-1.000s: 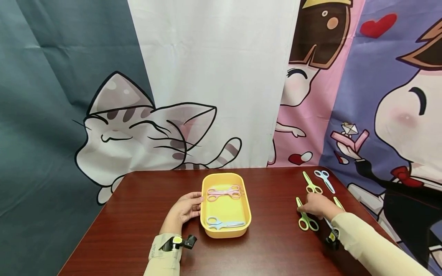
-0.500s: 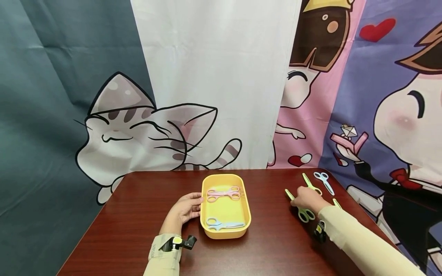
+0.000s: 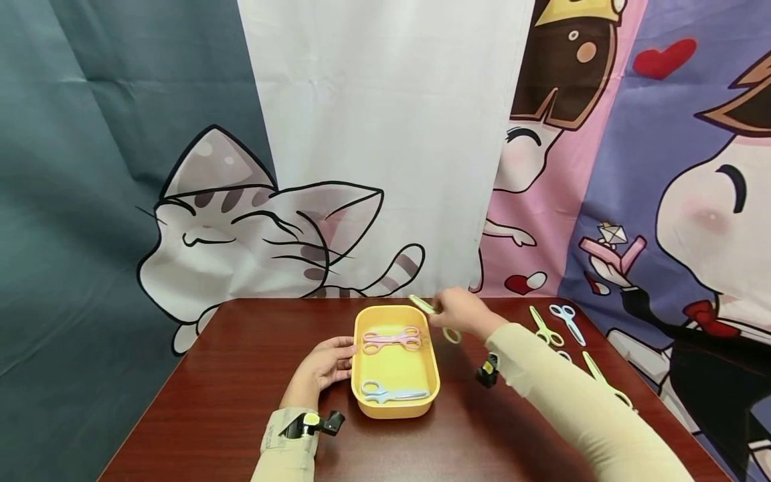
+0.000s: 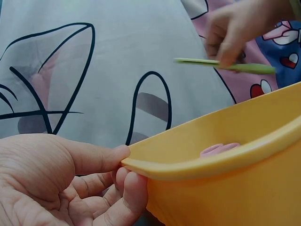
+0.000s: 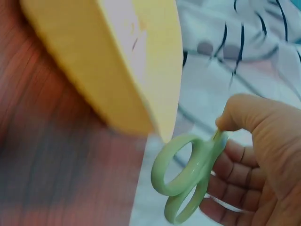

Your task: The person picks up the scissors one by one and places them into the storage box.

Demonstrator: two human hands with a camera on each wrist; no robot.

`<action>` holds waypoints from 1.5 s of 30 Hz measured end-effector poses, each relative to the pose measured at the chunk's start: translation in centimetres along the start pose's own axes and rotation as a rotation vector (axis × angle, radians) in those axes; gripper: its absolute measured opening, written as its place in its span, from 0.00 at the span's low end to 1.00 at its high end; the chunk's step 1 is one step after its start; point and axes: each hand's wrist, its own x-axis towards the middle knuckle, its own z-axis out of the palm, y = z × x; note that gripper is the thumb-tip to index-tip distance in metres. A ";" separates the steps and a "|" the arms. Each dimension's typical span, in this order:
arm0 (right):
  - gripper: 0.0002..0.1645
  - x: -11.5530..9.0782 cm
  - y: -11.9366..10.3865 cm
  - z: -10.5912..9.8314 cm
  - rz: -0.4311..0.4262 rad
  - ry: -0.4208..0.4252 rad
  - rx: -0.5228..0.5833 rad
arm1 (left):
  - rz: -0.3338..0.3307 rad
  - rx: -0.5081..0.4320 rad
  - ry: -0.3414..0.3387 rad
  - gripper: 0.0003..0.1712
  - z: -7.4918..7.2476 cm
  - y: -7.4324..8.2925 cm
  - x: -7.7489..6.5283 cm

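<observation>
My left hand (image 3: 328, 363) pinches the left rim of a yellow bin (image 3: 394, 408), thumb on top and fingers below, as the left wrist view shows. In the bin lie pink scissors (image 3: 391, 339) towards the back and light blue scissors (image 3: 394, 393) near the front. Up at the bin's far right corner, my right hand (image 3: 464, 311) pinches green scissors (image 5: 188, 169) between thumb and fingers. Their handle loops hang free in the right wrist view, and the left wrist view has these scissors above the rim.
On the right of the brown table (image 3: 253, 388) lie more green scissors (image 3: 545, 328), blue scissors (image 3: 567, 323) near the far corner, and another green pair (image 3: 602, 378) partly behind the right sleeve. A printed cartoon cloth (image 3: 391, 134) hangs behind the table.
The right hand has picked up the green scissors from the right side of the table and carried them left to the bin. The left hand stays at the rim.
</observation>
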 end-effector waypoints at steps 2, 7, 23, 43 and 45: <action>0.07 0.9 -1.6 0.6 -0.078 -0.007 -0.035 | -0.001 0.001 -0.002 0.22 0.1 0.0 0.0; 0.09 2.2 -4.3 2.4 -0.242 -0.065 -0.098 | -0.001 0.000 -0.012 0.24 0.2 -0.1 -0.1; 0.09 3.2 -6.0 6.9 -0.415 -0.380 -0.046 | 0.005 0.004 -0.007 0.22 0.0 0.1 -0.1; 0.09 2.2 -5.9 9.0 -0.465 -0.242 -0.231 | -0.002 -0.006 -0.005 0.21 -0.1 0.2 -0.2; 0.09 2.2 -5.8 9.2 -0.451 -0.241 -0.229 | -0.003 -0.005 -0.007 0.22 -0.1 0.1 -0.2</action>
